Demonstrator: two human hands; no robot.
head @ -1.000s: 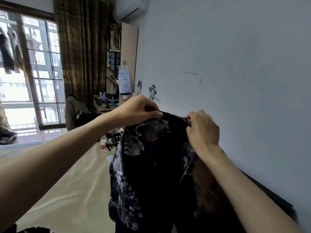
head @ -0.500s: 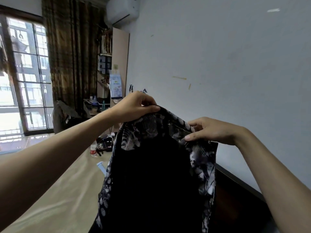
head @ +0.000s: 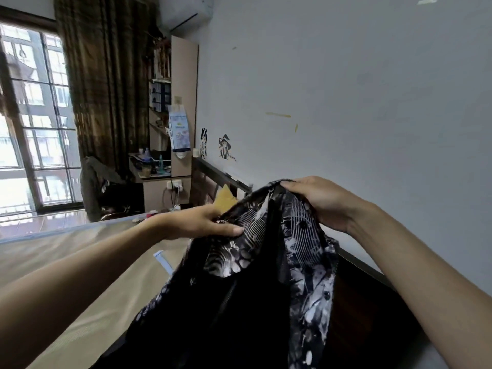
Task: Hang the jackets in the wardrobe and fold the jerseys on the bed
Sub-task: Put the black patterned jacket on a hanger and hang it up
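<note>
A black garment with a grey-and-white print (head: 266,275) hangs in front of me above the bed (head: 80,262), which has a beige cover. My left hand (head: 202,222) pinches its top edge on the left, thumb over the printed cloth. My right hand (head: 319,201) grips the top edge on the right, near a small metal ring. Small dark buttons run down the printed strip below my right hand. The lower part of the garment drops out of view at the bottom.
A dark wooden bed frame (head: 372,302) runs along the grey wall on the right. A desk with bottles (head: 154,169) and a tall shelf (head: 173,102) stand at the bed's far end, beside a chair draped in clothing (head: 98,182). Curtains and a large window fill the left.
Both hands have lowered with the garment and spread apart along its top edge. My view has swung, showing more of the desk and bed end.
</note>
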